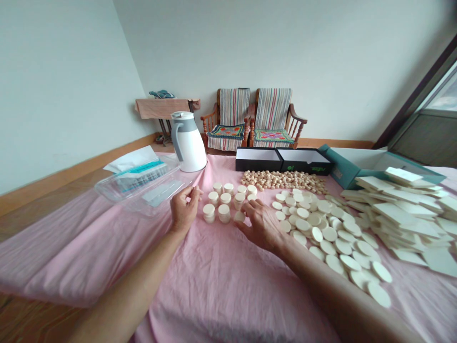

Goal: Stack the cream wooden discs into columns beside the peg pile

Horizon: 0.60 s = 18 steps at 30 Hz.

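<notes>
Several short stacks of cream-white round discs point(223, 211) stand in rows on the pink cloth. My right hand point(262, 224) is at the near right corner of these rows, its thumb and fingers around a disc point(239, 216) there. To the left of the stacks is my left hand point(184, 209), thumb and fingertips pinched together; whether anything small is between them I cannot make out. Many loose discs point(329, 234) lie spread to the right of my right hand and beside its forearm.
Behind the stacks lie small wooden pieces point(282, 180) and two black open boxes point(257, 165). A white jug point(193, 147) and a clear plastic container point(107, 189) stand at left. Square white tiles point(396, 214) are heaped at right before a teal box point(346, 169). Two chairs point(273, 114) stand beyond.
</notes>
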{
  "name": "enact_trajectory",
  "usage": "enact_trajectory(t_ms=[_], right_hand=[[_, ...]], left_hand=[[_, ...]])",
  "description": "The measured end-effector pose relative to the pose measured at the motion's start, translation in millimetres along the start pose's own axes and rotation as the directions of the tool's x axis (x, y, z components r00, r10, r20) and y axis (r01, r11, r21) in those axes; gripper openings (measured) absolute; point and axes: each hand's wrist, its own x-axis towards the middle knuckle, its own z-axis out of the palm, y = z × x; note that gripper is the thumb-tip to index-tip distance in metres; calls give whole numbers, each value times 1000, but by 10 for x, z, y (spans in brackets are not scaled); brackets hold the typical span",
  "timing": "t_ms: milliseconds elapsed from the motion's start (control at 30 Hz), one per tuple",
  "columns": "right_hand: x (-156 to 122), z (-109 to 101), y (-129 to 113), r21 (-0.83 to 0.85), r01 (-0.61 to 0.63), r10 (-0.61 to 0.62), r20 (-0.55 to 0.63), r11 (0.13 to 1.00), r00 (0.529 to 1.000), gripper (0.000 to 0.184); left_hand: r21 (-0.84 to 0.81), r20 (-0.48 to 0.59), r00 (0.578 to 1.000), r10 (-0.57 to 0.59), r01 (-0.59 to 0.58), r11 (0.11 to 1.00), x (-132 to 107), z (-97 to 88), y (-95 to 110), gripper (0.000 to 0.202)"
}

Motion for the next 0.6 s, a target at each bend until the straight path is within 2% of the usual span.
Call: enact_trajectory(t_ms=[133,233,333,400,467,533,600], right_hand=[[15,-100,46,14,-54,55,-67,998,996,26],[45,-233,257,12,-210,209,-164,978,964,29],[44,-338,576,-58,-382,364,-207,922,908,22],[18,-355,763,-126,-434,419,-127,892,899,18],[-13,-331,877,-195,-433,443,7,880,897,17],[-30,-286,907,-264,-411,450,108,873,886,19],[-28,-246,876,-327,-398,459,137,857,878,22]], left_hand=[[1,0,1000,1,-1,1000,0,0,-8,32],[-1,3,1000,2,-2,1000,3,0,-7,32],[-5,2,1000,10,-10,1000,6,2,-4,31],[-4,1,1000,14,-14,1000,7,4,-7,32],[-3,4,1000,12,-12,1000,7,7,-12,32],[-2,8,1000,7,-7,1000,8,8,-14,32],[4,7,1000,5,-5,1000,8,6,-9,32]])
